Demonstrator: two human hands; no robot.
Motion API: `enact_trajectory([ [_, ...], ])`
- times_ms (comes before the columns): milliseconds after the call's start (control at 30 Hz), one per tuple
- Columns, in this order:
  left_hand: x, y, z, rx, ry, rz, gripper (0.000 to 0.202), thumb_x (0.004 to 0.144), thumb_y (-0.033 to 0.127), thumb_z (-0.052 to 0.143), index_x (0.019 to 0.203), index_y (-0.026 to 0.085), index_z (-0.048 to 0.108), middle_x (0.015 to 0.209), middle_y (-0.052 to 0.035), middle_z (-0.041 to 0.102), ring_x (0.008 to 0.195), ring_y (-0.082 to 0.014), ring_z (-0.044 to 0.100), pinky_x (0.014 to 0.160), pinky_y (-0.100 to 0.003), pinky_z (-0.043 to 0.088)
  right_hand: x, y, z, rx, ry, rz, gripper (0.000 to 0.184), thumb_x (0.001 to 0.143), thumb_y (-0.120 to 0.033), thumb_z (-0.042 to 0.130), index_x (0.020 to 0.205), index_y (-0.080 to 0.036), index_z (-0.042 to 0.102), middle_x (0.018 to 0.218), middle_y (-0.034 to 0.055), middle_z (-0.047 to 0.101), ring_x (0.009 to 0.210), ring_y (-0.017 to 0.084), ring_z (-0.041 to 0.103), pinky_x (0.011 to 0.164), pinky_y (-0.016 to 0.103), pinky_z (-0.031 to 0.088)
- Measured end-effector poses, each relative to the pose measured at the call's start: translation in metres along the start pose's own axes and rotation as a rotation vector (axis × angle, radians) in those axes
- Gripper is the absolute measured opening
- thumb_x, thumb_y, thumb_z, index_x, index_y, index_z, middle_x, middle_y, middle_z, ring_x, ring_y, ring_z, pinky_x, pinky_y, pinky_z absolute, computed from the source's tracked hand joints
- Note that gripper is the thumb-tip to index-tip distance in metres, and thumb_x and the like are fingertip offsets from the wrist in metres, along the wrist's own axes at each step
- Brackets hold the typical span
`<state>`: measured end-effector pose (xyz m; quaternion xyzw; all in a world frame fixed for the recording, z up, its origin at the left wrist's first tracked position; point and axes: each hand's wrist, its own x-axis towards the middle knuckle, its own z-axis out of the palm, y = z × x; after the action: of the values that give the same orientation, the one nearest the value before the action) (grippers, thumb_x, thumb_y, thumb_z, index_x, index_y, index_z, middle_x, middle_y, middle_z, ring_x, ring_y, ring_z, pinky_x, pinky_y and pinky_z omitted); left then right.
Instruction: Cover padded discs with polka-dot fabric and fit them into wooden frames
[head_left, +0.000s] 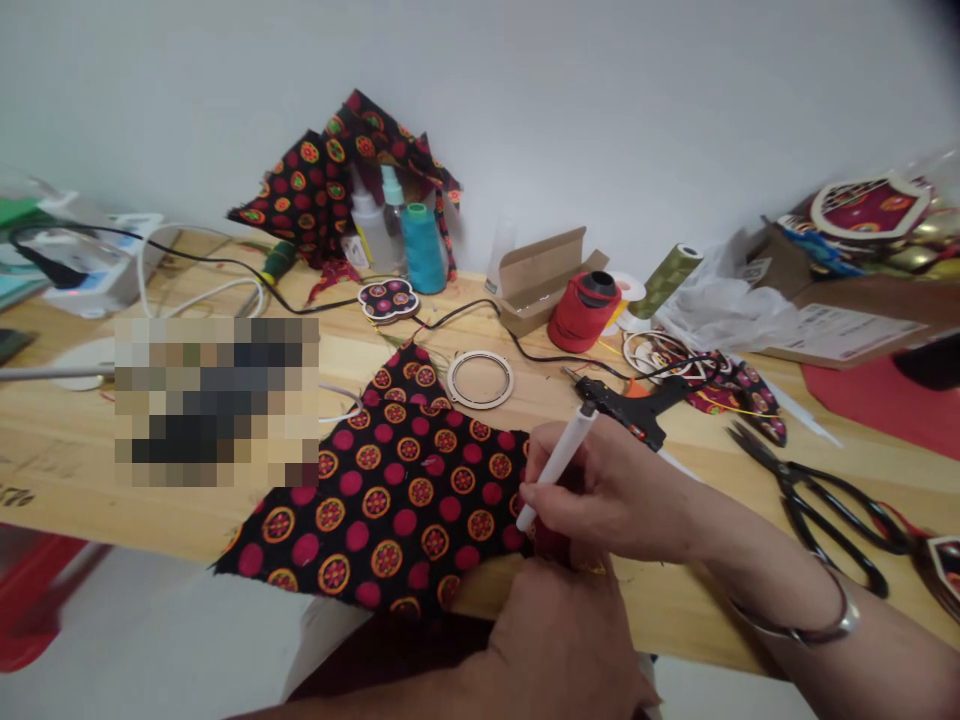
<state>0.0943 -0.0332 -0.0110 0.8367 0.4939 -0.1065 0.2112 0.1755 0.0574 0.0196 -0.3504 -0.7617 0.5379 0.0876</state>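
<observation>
A black fabric piece with pink and orange circles (390,490) lies flat over the near edge of the wooden table (75,460). My right hand (607,490) is closed round a white pen (559,462), its tip down on the fabric's right edge. My left hand (555,640) sits just below it at the table edge, back toward me, fingers curled and pressing on the fabric there; what lies under them is hidden. A silver bangle (817,620) circles my right wrist.
A black glue gun (630,408), a wooden ring (480,379), black scissors (825,505), a red thread spool (583,312), a teal spool (422,247), an olive spool (664,280), a small cardboard box (536,275), bunched matching fabric (322,185) and cables crowd the table.
</observation>
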Motion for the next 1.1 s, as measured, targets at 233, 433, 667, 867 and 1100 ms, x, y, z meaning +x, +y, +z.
enact_trajectory([
  [233,0.001,0.000,-0.006,0.023,-0.027,-0.043,0.101,0.071,0.061,0.067,0.144,0.001,0.032,0.140,-0.0399,0.036,0.080,-0.0386,0.071,0.049,-0.040,0.056,0.012,0.013,-0.011,-0.015,0.279,-0.014,0.011,0.076,-0.017,0.054,0.066,-0.017,0.056,0.053,-0.0045,0.054,0.048,0.008,0.046,0.042,0.019,0.031],
  [433,0.001,-0.004,0.001,0.005,0.034,-0.031,0.102,0.072,0.061,0.067,0.145,0.002,0.028,0.141,-0.0395,0.032,0.073,-0.0350,0.072,0.048,-0.038,0.055,0.013,0.021,-0.021,0.070,0.353,-0.002,0.012,0.075,-0.021,0.058,0.064,-0.017,0.055,0.052,-0.0047,0.053,0.044,0.007,0.041,0.039,0.018,0.028],
  [667,-0.002,0.001,0.006,0.114,0.148,0.052,0.083,0.081,0.059,0.057,0.136,-0.003,0.046,0.113,-0.0406,0.061,0.067,-0.0362,0.070,0.045,-0.038,0.052,-0.005,0.002,-0.013,0.112,0.095,0.022,0.008,0.075,-0.016,0.056,0.068,-0.018,0.054,0.060,-0.0017,0.062,0.052,0.010,0.053,0.044,0.019,0.036],
  [867,0.002,0.014,0.018,0.175,0.157,0.044,0.046,0.085,0.027,0.057,0.127,0.008,0.057,0.080,-0.0207,0.073,0.062,-0.0282,0.069,0.047,-0.031,0.051,0.003,-0.017,-0.003,-0.245,-0.091,-0.038,0.012,0.072,-0.011,0.050,0.063,-0.019,0.050,0.052,-0.0073,0.045,0.046,0.006,0.036,0.039,0.019,0.025],
  [1100,0.006,0.024,0.019,0.218,0.183,0.003,0.040,0.086,0.025,0.057,0.123,0.011,0.060,0.073,-0.0154,0.072,0.057,-0.0253,0.067,0.043,-0.029,0.048,0.025,-0.035,0.002,-0.511,-0.271,-0.109,0.028,0.069,-0.018,0.054,0.048,-0.018,0.036,0.044,-0.0069,0.033,0.040,0.005,0.027,0.035,0.020,0.021],
])
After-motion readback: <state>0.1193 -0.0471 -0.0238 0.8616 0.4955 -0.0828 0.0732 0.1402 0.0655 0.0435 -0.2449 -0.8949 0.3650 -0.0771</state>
